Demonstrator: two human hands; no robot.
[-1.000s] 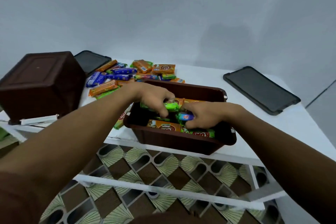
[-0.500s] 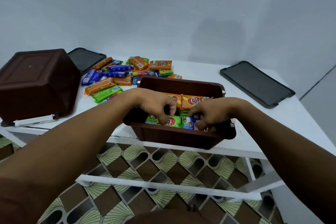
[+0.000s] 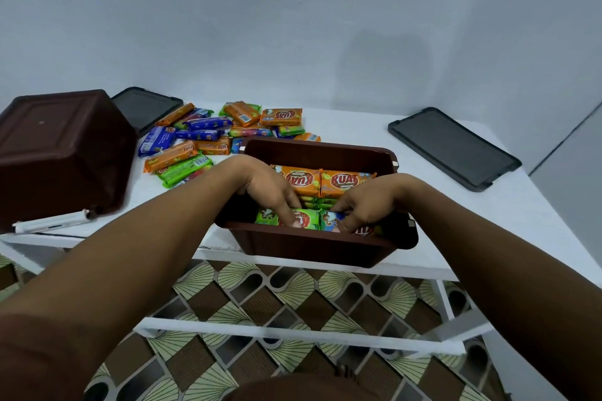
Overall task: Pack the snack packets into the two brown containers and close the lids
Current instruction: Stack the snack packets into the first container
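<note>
The left hand [image 3: 270, 192] is reaching into the open brown container [image 3: 317, 153], its fingers curling down and gripping a green packet [image 3: 308, 220] at the container's near wall. The right hand [image 3: 363, 202] is curling its fingers round a green and blue packet [image 3: 329, 221] just beside the first one, so the two hands are nearly touching. Behind them, two orange packets [image 3: 343, 181] are lying side by side inside the container, on top of more green ones. The container is sitting at the near edge of the white table [image 3: 488, 225]. A loose pile of packets [image 3: 202, 140] is lying behind it and to its left. The second brown container [image 3: 62, 153] is standing upside down at the far left. One dark lid [image 3: 146, 106] is lying behind that container and another lid [image 3: 452, 146] is lying at the right, well apart from both.
</note>
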